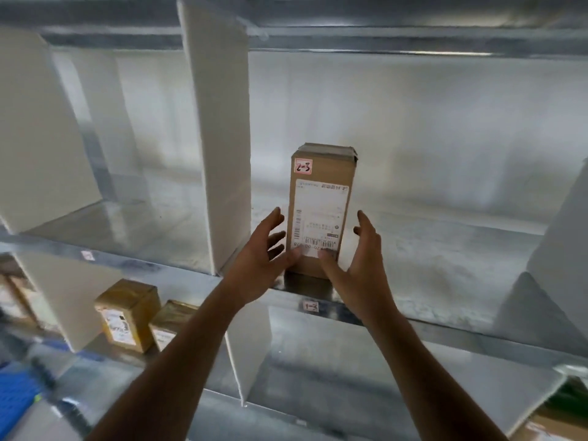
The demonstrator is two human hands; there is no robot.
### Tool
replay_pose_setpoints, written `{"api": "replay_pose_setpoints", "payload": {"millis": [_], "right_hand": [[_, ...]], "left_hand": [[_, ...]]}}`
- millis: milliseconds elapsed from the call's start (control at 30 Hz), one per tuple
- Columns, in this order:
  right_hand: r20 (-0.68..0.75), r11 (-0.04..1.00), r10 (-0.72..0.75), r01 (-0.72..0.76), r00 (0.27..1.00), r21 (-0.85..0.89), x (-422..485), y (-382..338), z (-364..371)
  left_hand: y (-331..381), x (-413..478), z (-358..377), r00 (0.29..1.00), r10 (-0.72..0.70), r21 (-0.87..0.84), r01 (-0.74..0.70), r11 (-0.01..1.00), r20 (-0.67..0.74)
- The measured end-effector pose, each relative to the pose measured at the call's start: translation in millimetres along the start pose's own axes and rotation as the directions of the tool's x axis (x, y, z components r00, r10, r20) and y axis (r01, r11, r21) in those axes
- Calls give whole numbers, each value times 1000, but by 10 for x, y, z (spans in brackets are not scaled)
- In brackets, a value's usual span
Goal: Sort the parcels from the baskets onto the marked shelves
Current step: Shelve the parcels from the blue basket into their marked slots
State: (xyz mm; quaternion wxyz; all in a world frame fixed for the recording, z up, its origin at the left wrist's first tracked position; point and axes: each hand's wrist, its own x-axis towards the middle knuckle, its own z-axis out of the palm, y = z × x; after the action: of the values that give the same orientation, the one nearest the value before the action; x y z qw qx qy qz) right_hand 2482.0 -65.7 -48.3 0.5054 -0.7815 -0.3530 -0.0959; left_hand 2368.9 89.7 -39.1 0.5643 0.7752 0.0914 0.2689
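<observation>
A tall brown cardboard parcel [321, 198] stands upright on the metal shelf [413, 259], near its front edge, with a red-bordered tag reading 2-3 and a white shipping label. My left hand [264, 249] is just left of its lower part, fingers spread and straight, thumb touching the front face. On the other side my right hand [356, 259] does the same, fingers straight, thumb on the label. Neither hand curls round the box. A small label reading 1-3 [310, 306] sits on the shelf edge below the parcel.
White divider panels [219, 138] split the shelves into bays. On the lower shelf at left stand two yellow-brown parcels [129, 315], [168, 323]. A blue basket [16, 399] shows at the bottom left, and another parcel [547, 428] peeks in at the bottom right corner.
</observation>
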Motion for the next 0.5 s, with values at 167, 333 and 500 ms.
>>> {"api": "replay_pose_setpoints", "payload": {"millis": [167,333,500], "right_hand": [[-114,966,-196,172,974,-195,-637,-209,-34],[151,939,-192,226,970,-258,-1614,-673,358],[472,941,-112,246,874,-232,-2840,-1151,1222]], "left_hand": [[-91,-644,-184,995,70,149,-59,987,-67],[-268,-1886,-615,973,143,471,-42,881,-180],[-532,-3665,-1348,946,4,624,211,752,-324]]}}
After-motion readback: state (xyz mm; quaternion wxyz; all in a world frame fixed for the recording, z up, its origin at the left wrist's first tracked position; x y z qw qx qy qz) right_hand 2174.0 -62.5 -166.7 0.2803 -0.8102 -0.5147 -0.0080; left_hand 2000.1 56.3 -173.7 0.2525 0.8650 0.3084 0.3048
